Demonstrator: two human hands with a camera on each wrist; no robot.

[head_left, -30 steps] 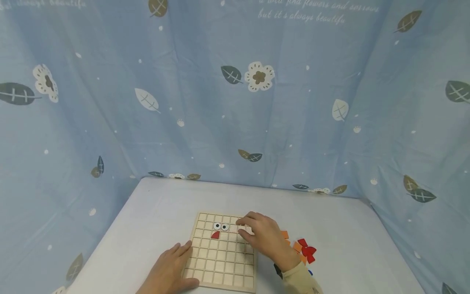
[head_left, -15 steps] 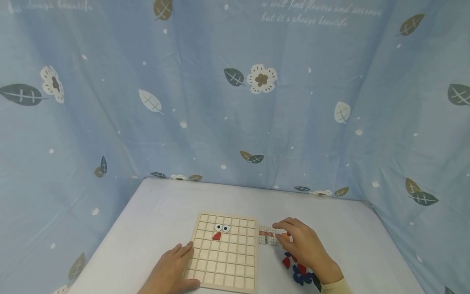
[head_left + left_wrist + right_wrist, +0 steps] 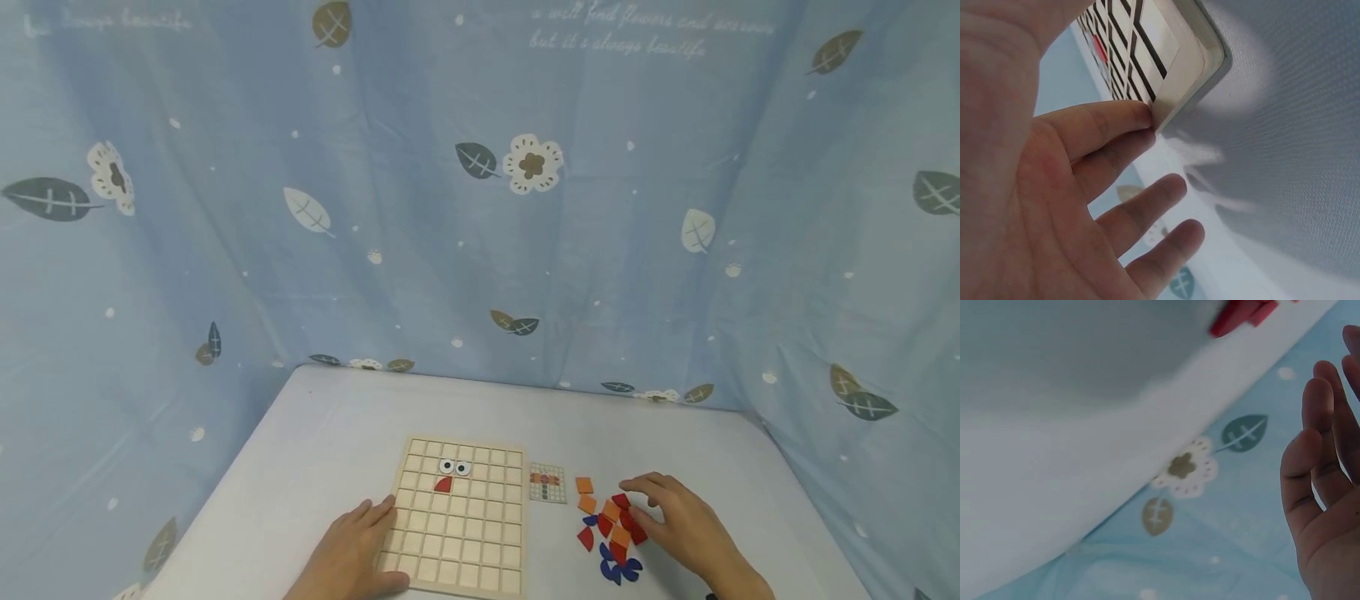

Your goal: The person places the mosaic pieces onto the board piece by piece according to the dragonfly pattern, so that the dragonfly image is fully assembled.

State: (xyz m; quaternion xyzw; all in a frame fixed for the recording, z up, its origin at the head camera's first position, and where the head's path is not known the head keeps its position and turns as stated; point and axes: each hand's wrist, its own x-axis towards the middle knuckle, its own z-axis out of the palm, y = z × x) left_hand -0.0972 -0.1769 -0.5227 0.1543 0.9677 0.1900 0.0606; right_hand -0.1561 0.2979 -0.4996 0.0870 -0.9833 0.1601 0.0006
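A light wooden grid board [image 3: 461, 529] lies on the table. On it sit two round eye tiles [image 3: 447, 466] and a red quarter-circle tile [image 3: 444, 484]. My left hand [image 3: 348, 550] rests at the board's left edge with fingers extended; the left wrist view has its fingertips [image 3: 1147, 115] right at the board's corner. At the right, my right hand [image 3: 675, 521] hovers beside a pile of tiles, fingers loosely bent and nothing visible between them. Red tiles [image 3: 586, 538], orange square tiles [image 3: 584, 485] and blue curved tiles [image 3: 611, 572] make up this pile.
Between board and pile lies a small printed card [image 3: 547, 483] showing a coloured figure on a grid. The white table [image 3: 360, 417] ends at a blue leaf-patterned curtain [image 3: 405, 250], which surrounds its back and sides.
My right hand has moved from over the board's upper right, past the card, to the right side of the tile pile, uncovering both. My left hand stays in place.
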